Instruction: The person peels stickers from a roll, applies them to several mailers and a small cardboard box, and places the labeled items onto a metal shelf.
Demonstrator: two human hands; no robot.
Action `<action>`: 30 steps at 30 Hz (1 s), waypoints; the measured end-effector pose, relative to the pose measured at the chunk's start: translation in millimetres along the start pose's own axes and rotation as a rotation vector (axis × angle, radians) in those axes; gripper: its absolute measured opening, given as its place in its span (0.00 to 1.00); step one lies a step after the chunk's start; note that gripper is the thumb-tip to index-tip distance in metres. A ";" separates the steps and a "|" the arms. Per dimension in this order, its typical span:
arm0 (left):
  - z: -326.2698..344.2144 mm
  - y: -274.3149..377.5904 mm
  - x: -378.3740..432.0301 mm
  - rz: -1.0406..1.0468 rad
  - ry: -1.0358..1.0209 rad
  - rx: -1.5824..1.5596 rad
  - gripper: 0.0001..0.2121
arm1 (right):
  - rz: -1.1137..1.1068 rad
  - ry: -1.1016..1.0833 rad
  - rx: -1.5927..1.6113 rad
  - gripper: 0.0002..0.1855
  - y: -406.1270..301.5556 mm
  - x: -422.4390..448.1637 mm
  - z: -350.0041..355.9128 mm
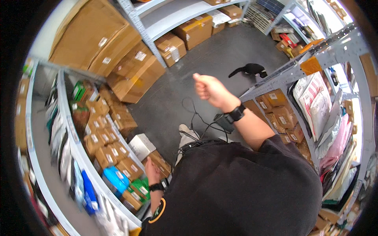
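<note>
My right hand (210, 91) is raised over the grey floor in front of me, its fingers curled in and its thumb pointing away from me. Nothing shows in it. A black band with a small device (236, 113) is strapped to that wrist. Lower down on the left hangs my left hand (153, 171), next to a white box (142, 146) and a cardboard box (159, 163). Its inner side is hidden, and whether it touches the boxes is unclear. Black cables (203, 125) loop before my waist, beside a dark box-shaped device (223, 122).
A black cat (251, 69) is on the floor (203, 53) ahead. Left, a metal rack (72, 129) bears labelled parcels and bags; large cartons (135, 73) stand beyond it. Another rack (295, 65) on the right holds cardboard boxes (282, 115) and plastic mailers (317, 103).
</note>
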State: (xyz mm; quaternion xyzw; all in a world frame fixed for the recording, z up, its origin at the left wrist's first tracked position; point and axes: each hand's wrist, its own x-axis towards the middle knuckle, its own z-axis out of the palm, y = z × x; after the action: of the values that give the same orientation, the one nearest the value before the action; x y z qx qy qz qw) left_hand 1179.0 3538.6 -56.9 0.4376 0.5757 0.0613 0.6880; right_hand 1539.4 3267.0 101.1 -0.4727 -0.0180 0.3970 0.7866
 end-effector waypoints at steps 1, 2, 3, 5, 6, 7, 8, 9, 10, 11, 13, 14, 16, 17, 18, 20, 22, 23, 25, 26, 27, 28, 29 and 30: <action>15.0 17.7 47.3 0.005 -0.081 0.073 0.19 | -0.068 0.132 -0.005 0.24 -17.3 11.4 -20.3; 54.1 51.1 70.6 -0.012 -0.142 0.191 0.18 | -0.165 0.205 0.030 0.24 -29.2 13.8 -43.6; 85.6 81.2 93.2 0.026 -0.188 0.292 0.18 | -0.182 0.237 0.038 0.24 -43.3 18.0 -64.1; 150.1 151.4 118.9 0.148 -0.356 0.504 0.17 | -0.194 0.318 0.104 0.22 -66.2 15.3 -91.4; 177.5 179.0 138.2 0.195 -0.398 0.573 0.16 | -0.159 0.359 0.123 0.22 -77.5 17.7 -101.3; 210.6 205.8 155.4 0.249 -0.453 0.642 0.16 | -0.199 0.393 0.156 0.22 -87.1 19.2 -109.1; 245.6 231.6 166.3 0.259 -0.472 0.714 0.13 | -0.195 0.468 0.163 0.21 -92.1 22.7 -119.3; 278.9 250.7 187.1 0.283 -0.500 0.747 0.13 | -0.184 0.532 0.167 0.21 -98.1 29.9 -132.3; 308.6 263.5 212.4 0.313 -0.511 0.771 0.10 | -0.200 0.557 0.189 0.21 -98.6 38.1 -150.6; 337.3 276.4 235.3 0.344 -0.520 0.793 0.08 | -0.222 0.577 0.214 0.21 -103.7 49.2 -170.6; 418.4 286.9 261.8 0.348 -0.576 0.827 0.04 | -0.291 0.638 0.218 0.19 -111.6 65.6 -216.5; 443.0 284.9 273.3 0.321 -0.559 0.840 0.05 | -0.253 0.732 0.234 0.17 -113.2 80.3 -234.6; 507.1 285.9 262.9 0.273 -0.544 0.930 0.08 | -0.257 0.807 0.294 0.15 -122.7 106.1 -289.4; 542.1 290.2 257.4 0.275 -0.617 1.055 0.11 | -0.254 0.852 0.309 0.14 -130.9 111.9 -304.7; 574.8 294.0 251.6 0.271 -0.663 1.121 0.13 | -0.309 0.826 0.441 0.13 -144.9 116.1 -317.2; 634.9 302.2 255.1 0.175 -0.686 1.221 0.14 | -0.366 0.861 0.550 0.13 -167.3 121.9 -349.1; 704.2 305.5 259.8 0.155 -0.782 1.335 0.15 | -0.415 0.912 0.651 0.12 -178.0 124.2 -378.1; 740.6 304.6 260.1 0.166 -0.814 1.388 0.15 | -0.435 0.935 0.671 0.12 -183.6 124.1 -395.9; 818.0 303.9 264.6 0.051 -0.938 1.464 0.14 | -0.469 0.985 0.736 0.12 -183.0 120.0 -434.6; 858.0 297.6 263.2 0.138 -0.975 1.540 0.14 | -0.508 1.070 0.786 0.12 -176.3 117.4 -461.8; 895.4 296.0 264.0 0.226 -1.013 1.615 0.14 | -0.547 1.156 0.838 0.11 -164.8 116.0 -486.4; 927.9 298.9 287.8 0.176 -1.051 1.628 0.14 | -0.602 1.301 0.931 0.11 -160.4 120.0 -501.2; 970.7 298.6 288.3 0.135 -1.012 1.714 0.14 | -0.660 1.465 1.019 0.10 -153.5 118.0 -517.3; 1008.6 298.4 294.5 0.163 -1.061 1.742 0.13 | -0.617 1.583 1.076 0.10 -140.1 119.4 -531.7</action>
State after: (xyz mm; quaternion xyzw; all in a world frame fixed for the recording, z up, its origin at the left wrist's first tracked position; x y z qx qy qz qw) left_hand 2254.3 3357.7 -119.8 0.7942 0.0098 -0.5333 0.2910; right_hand 1920.8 2922.5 -127.8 -0.1569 0.5701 -0.2974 0.7496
